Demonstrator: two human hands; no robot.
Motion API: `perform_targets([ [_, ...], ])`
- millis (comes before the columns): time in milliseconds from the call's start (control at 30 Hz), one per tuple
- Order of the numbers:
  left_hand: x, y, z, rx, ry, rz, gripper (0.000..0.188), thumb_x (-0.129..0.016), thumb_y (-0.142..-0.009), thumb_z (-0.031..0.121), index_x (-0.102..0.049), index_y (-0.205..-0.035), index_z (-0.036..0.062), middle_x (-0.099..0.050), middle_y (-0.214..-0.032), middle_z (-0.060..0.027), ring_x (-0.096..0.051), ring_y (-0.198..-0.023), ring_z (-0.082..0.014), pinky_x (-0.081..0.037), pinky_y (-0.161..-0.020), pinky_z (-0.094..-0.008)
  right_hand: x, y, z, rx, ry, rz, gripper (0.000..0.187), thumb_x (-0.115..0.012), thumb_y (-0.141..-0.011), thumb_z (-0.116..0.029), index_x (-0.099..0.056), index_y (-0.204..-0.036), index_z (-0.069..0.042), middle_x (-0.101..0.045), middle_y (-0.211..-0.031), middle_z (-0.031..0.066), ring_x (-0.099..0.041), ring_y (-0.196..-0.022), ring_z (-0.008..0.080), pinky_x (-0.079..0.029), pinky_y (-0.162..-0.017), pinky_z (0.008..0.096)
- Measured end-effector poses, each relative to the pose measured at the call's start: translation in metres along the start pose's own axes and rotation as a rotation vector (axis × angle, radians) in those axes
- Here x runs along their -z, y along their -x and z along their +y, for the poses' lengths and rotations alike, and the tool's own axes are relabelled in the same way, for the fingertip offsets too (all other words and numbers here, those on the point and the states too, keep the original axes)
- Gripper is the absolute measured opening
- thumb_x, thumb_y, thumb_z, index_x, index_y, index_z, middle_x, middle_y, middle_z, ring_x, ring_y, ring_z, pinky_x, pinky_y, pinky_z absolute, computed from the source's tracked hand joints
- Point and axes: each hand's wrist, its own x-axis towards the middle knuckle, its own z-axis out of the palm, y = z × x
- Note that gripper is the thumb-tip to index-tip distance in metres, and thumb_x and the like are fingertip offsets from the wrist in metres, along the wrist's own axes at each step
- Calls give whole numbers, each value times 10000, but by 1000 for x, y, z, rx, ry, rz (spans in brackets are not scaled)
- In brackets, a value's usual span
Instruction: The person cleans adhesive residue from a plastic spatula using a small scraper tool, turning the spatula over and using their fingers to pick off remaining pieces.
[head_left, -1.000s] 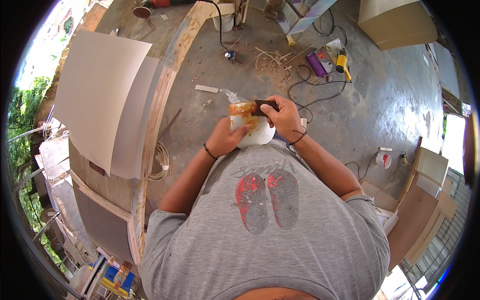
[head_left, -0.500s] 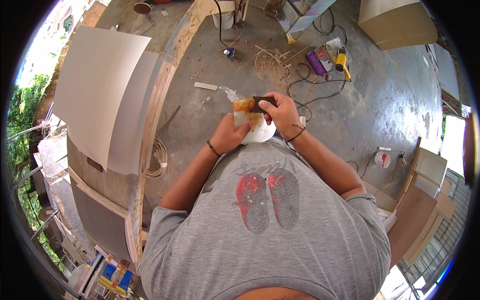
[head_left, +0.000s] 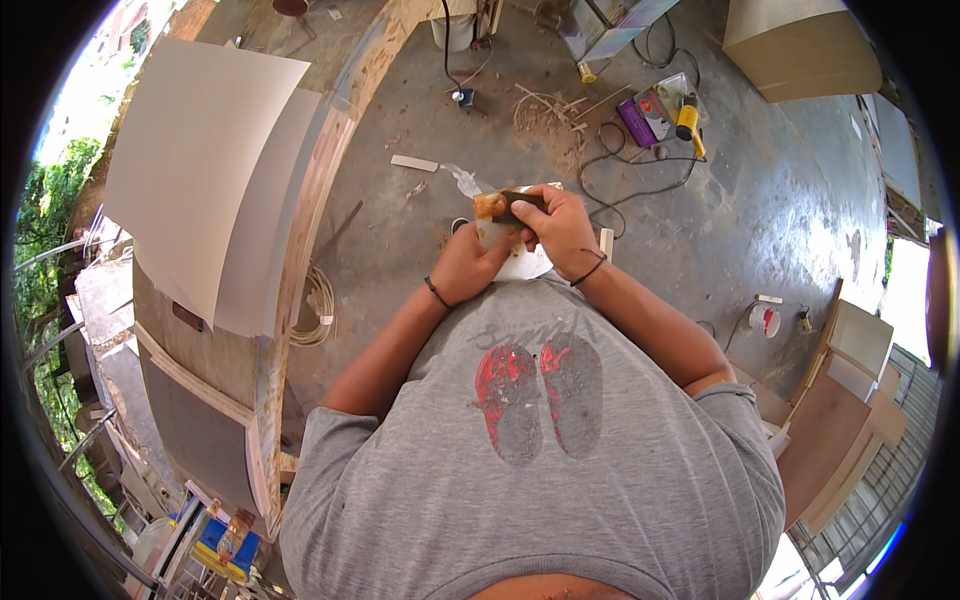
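Observation:
My left hand (head_left: 470, 265) is closed on the near edge of a white flat piece (head_left: 493, 234) smeared with amber-brown paste, in front of my waist. In my right hand (head_left: 563, 232) is a dark, flat, spatula-like piece (head_left: 527, 201), pinched between thumb and fingers. Its left end lies against the amber paste (head_left: 488, 206) at the far end of the white piece. Below my hands, partly hidden by them and my shirt, a white rounded surface (head_left: 527, 265) shows brown specks.
White sheets (head_left: 205, 170) lie on a long wooden bench at left, with coiled cable (head_left: 318, 305) beside it. Ahead on the floor are wood scraps (head_left: 545, 112), a yellow power tool (head_left: 687, 122) with a trailing cord, and a purple box (head_left: 637, 121). A red-stained white bucket (head_left: 765, 320) stands at right.
My right hand and the dark piece have shifted slightly, and the dark piece is tilted differently over the paste. Less of the white rounded surface shows below. The whole view has shifted a little.

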Motion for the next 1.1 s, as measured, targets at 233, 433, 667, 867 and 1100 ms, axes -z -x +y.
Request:
perform_targets([
  [233,-6,0,-5,-69,-76,7,111,-453,-847,16,-562,-868,13,-624,-828,-36,-578,-776,-110,-463,-709,-272,-8,6,-10,62,120,-10,147,-577,-863,-72,-566,-930,58,-574,-650,49,-511,-491,77,-426,-422,234],
  [433,-7,-2,-1,-58,-184,4,100,-468,-817,-13,-558,-850,16,-609,-799,-32,-568,-767,-99,-450,-667,-250,-9,7,-12,58,55,-13,140,-585,-859,-86,-576,-913,43,-564,-632,37,-514,-495,74,-427,-426,225],
  [667,-14,-7,-28,-78,-398,106,85,-490,-826,3,-573,-844,-1,-620,-772,-53,-552,-743,-78,-447,-633,-266,-29,29,-49,154,18,54,130,-613,-859,-112,-591,-904,8,-574,-645,20,-508,-499,49,-396,-427,187],
  [867,-7,-8,-3,-82,21,227,219,-498,-896,82,-575,-1059,-44,-642,-946,-56,-583,-844,-101,-478,-730,-259,8,26,-73,299,-233,115,158,-640,-856,-132,-590,-942,-9,-600,-688,26,-476,-482,39,-365,-430,168],
  [1100,10,-8,-14,-84,-48,314,244,-542,-867,75,-581,-1062,-67,-657,-968,-79,-584,-865,-106,-467,-757,-265,32,16,-92,446,-330,145,149,-640,-848,-72,-586,-981,-33,-630,-860,19,-501,-646,51,-394,-538,190],
])
